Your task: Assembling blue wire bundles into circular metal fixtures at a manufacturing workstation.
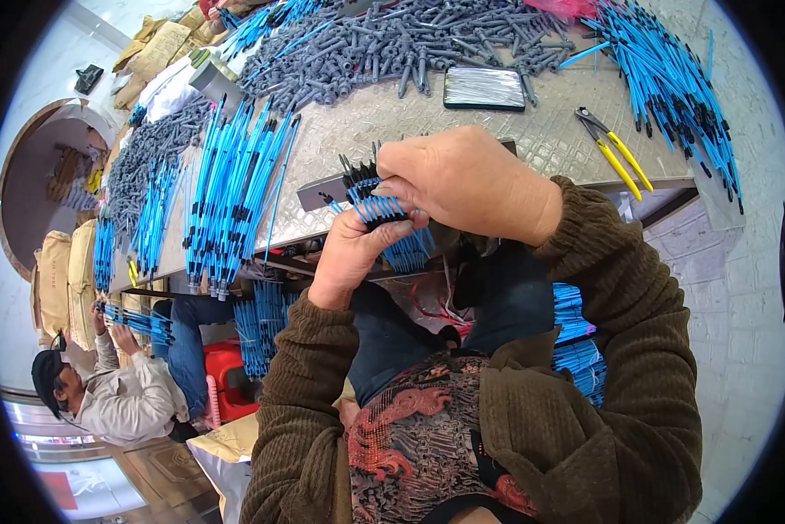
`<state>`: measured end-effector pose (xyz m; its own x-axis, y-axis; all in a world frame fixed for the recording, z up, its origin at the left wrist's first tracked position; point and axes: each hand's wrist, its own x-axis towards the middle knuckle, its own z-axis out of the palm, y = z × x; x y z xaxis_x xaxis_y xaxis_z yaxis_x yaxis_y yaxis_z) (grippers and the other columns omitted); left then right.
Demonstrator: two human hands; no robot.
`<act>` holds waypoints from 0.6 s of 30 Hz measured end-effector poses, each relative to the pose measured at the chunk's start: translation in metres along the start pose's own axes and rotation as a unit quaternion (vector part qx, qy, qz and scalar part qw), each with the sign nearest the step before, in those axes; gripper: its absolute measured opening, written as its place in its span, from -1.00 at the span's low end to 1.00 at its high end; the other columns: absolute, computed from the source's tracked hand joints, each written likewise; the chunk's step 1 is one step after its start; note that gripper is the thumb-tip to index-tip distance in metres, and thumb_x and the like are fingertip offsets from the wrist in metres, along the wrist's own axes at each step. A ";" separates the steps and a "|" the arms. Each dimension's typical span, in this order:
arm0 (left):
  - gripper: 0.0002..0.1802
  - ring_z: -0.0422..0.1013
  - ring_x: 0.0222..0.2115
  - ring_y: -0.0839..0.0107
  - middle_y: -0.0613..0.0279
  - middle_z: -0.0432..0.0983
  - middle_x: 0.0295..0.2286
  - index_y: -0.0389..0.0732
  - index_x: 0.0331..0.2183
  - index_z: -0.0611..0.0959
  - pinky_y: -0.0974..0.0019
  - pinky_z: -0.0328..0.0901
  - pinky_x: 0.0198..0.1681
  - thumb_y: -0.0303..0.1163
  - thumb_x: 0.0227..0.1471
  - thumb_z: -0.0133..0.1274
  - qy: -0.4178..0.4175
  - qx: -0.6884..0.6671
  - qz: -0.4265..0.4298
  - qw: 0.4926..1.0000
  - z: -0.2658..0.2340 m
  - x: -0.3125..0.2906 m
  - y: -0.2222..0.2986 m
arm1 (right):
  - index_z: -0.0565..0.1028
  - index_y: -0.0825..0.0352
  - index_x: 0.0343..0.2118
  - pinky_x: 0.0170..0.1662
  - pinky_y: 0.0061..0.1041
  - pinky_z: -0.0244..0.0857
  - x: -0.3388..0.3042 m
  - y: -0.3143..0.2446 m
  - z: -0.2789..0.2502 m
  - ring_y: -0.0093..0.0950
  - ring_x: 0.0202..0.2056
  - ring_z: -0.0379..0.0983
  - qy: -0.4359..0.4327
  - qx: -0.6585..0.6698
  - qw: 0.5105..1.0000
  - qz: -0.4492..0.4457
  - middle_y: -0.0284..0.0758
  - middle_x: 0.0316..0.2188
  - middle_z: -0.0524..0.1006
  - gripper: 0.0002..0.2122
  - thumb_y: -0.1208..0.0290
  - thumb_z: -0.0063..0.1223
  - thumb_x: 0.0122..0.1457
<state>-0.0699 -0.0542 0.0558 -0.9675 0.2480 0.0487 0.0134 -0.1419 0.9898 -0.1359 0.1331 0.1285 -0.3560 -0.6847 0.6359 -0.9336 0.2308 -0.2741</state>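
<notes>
At table edge, both hands' grip clamped — blue wire bundle point(384, 214) between, seemingly.

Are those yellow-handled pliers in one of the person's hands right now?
No. The yellow-handled pliers lie on the table, apart from both hands, while the left hand and right hand hold a bundle of blue wires.

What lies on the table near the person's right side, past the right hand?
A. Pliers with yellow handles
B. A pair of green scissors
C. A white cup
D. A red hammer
A: the pliers with yellow handles lie on the table, just beyond the right hand.
</notes>
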 end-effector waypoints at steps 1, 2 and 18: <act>-0.77 0.44 -0.24 0.43 0.20 0.54 -0.31 -0.29 -0.22 0.58 0.37 0.30 -0.10 -0.58 -0.02 0.05 -0.002 0.007 -0.004 1.000 0.000 0.000 0.002 | 0.36 0.25 -0.47 -0.51 -0.35 0.26 0.000 0.000 0.001 -0.23 -0.52 0.42 0.004 0.006 1.000 0.003 -0.28 -0.60 0.41 -0.87 0.34 0.03 0.04; -0.76 0.44 -0.24 0.44 0.21 0.54 -0.31 -0.29 -0.22 0.58 0.38 0.29 -0.10 -0.58 -0.02 0.05 -0.005 0.014 -0.009 1.000 0.001 0.000 0.003 | 0.36 0.25 -0.47 -0.51 -0.35 0.26 0.000 0.000 0.001 -0.23 -0.52 0.42 0.004 0.007 1.000 0.003 -0.28 -0.60 0.41 -0.87 0.34 0.03 0.04; -0.80 0.41 -0.25 0.52 0.32 0.53 -0.33 -0.29 -0.26 0.60 0.44 0.27 -0.12 -0.56 -0.02 0.06 -0.027 0.062 -0.056 0.996 0.001 -0.001 0.018 | 0.33 0.25 -0.50 -0.55 -0.36 0.26 0.006 0.000 -0.001 -0.28 -0.54 0.43 -0.015 -0.062 0.995 -0.077 -0.30 -0.60 0.42 -0.85 0.34 0.05 0.02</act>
<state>-0.0690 -0.0563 0.0740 -0.9497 0.3075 -0.0589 -0.0592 0.0081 0.9982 -0.1385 0.1297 0.1330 -0.2081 -0.7382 0.6417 -0.9756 0.2037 -0.0821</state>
